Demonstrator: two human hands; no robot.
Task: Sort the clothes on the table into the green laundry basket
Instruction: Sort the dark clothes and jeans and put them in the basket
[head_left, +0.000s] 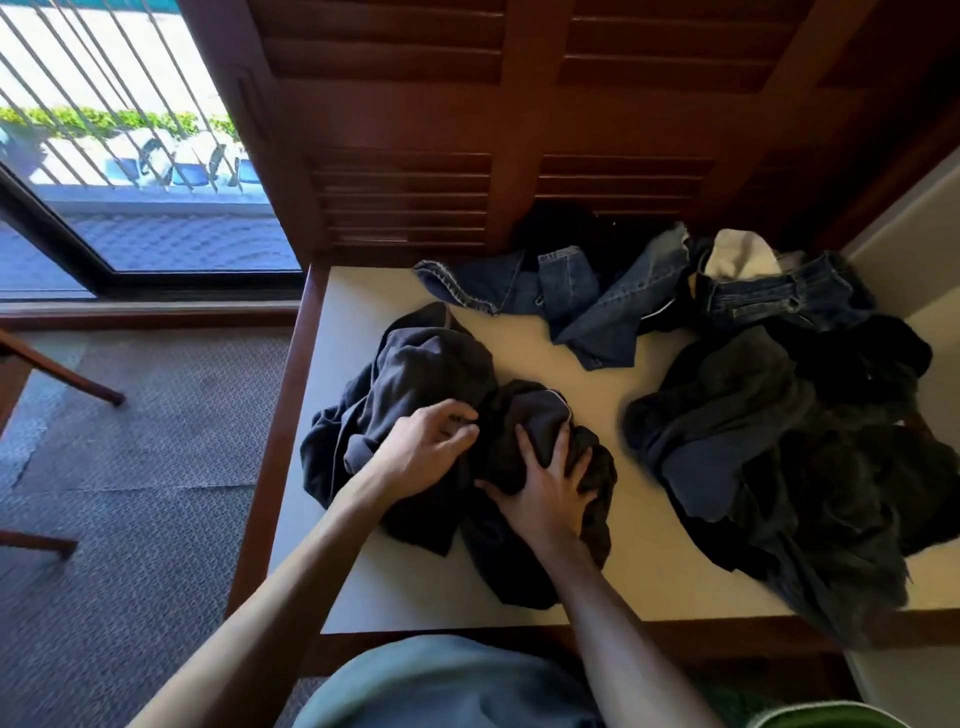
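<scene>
At the far left, a glass door (130, 156) with slanted bars looks out on a bright patio, and grey patterned carpet (130, 441) covers the floor beside the table, where a wooden chair leg (67, 376) angles in from the left edge. The cream-topped table (639, 561) with a dark wood rim stands against louvred wooden shutters (467, 130) on its far side. On the near left part of the tabletop lies a crumpled heap of dark garments (415, 374), and both hands are on it. The left hand (423, 449) has its fingers curled into the cloth, bunching a fold of the dark grey fabric. Just to its right, the right hand (548, 491) lies spread on the blacker part of the same heap, its fingers curved round a lump of cloth with a thin pale edge. At the far middle of the table a pair of blue jeans (587, 301) sprawls, touching a second denim piece with a pale lining (769, 291) farther right. On the right side a larger pile of black clothes (810, 457) spills over the near edge of the table. At the bottom right corner, a strip of the green laundry basket (831, 717) shows, near the person and below the table edge.
</scene>
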